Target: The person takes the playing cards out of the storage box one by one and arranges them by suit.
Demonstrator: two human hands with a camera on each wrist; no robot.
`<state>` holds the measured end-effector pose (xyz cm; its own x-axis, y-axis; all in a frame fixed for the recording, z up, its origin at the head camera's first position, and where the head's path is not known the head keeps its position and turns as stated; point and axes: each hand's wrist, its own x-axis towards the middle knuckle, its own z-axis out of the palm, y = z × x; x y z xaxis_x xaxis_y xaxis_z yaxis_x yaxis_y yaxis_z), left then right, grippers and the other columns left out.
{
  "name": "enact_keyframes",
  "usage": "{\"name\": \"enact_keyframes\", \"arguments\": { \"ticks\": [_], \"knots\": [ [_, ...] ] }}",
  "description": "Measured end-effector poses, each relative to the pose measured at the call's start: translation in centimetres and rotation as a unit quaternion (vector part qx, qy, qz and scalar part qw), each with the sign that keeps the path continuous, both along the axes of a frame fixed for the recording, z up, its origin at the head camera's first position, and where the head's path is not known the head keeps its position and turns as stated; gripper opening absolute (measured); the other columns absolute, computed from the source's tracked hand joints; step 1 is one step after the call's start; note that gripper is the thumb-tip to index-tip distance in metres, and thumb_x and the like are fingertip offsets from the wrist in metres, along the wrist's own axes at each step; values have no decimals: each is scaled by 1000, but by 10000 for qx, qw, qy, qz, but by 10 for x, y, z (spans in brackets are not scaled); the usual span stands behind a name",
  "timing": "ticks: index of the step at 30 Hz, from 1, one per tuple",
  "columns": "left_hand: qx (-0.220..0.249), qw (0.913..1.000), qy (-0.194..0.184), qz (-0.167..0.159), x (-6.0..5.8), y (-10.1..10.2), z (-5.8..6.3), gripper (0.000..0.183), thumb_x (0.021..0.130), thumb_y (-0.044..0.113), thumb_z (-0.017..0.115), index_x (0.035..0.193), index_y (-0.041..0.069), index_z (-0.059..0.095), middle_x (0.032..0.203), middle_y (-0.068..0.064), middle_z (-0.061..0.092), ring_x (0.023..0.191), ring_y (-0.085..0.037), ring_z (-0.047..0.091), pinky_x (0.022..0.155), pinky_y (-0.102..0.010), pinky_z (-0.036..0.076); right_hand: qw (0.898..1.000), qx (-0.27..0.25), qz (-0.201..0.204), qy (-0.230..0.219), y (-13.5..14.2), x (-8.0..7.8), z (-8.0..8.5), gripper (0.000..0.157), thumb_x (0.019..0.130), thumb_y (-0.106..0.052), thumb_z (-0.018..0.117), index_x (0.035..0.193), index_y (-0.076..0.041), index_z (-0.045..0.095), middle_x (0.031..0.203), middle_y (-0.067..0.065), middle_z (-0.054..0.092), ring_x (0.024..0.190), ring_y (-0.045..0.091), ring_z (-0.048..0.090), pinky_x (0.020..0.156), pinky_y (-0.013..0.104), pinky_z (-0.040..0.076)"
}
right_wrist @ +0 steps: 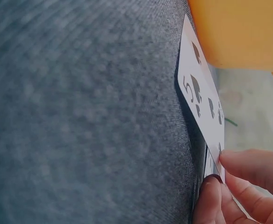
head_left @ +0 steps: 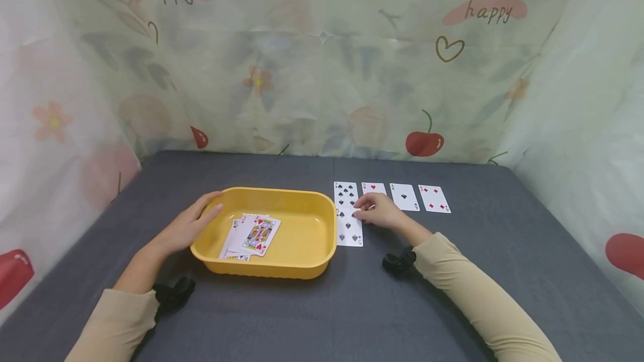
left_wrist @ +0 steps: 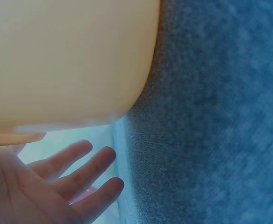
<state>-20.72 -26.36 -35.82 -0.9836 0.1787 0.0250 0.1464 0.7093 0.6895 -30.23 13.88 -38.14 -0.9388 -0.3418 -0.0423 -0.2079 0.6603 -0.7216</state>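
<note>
My left hand (head_left: 190,227) rests at the left rim of a yellow plastic basin (head_left: 302,197). Its fingers extend loosely outside the wall in the left wrist view. Inside the basin lies a loose pile of playing cards with a king of hearts (head_left: 260,236) on top. My right hand (head_left: 382,212) pinches the five of spades (head_left: 348,230) at its right edge, thumb on the face and fingers beneath. That card is tilted off the cloth in the right wrist view, and in the head view it overlaps the lower part of the seven of spades (head_left: 346,192).
Right of the seven, a heart card (head_left: 373,187), partly hidden by my right hand, an ace of clubs (head_left: 405,198) and a four of diamonds (head_left: 435,199) lie face up in a row. Dark grey cloth (head_left: 322,323) covers the table. A printed curtain (head_left: 322,88) hangs behind.
</note>
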Motion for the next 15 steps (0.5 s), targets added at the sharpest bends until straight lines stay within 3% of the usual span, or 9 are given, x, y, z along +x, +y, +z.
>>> {"name": "enact_keyframes", "arguments": {
  "ticks": [15],
  "knots": [
    [-65,10000,-49,48,1,1,1,60,100,42,35,146,5,24,150,-24,25,134,-42,29,106,-60,26,9996,-58,115,262,3,2,10,23,84,-13,65,102,1,62,95,16,64,80,18,61,65,22,49]
  ]
}}
